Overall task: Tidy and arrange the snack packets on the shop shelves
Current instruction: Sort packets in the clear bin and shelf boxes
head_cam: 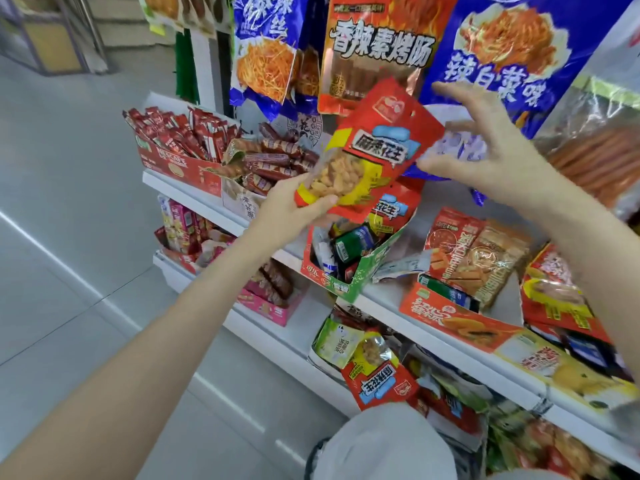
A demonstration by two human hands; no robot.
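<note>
**Peanut packet in hand, slot not yet chosen**

Grey-clad knee [384,441] fills the bottom edge; person appears crouched at the shelving. Left hand [294,206] grips a red spicy-peanut packet [377,157] by its lower end, thumb across the clear window, packet tilted up to the right in front of the middle shelf [391,303]. Right hand [485,157] is spread wide, fingers straight and apart, holding nothing, just right of the packet's upper edge and close to the hanging bags.

Step in hand, as judged: settle this packet with its kind. A second matching packet [394,209] stands directly behind and below it, in or behind the green-and-red display carton [349,285]; a third matching packet [381,382] lies upside down on the shelf below. To do it well: use the free hand to steady the top corner, turn the label upright and forward, slide it in beside its twin without crushing the carton's torn front.

Containers:
- Green-and-red carton: small dark green and white sachets, jumbled.
- Nescafé carton [173,164], far left: red coffee sticks, leaning.
- Box beside it: brown sausage sticks [277,161], heaped.
- Orange tray [450,318], right: flat tofu-snack packets, standing.
- Pink box [270,306], lower shelf: contents unclear.
</note>
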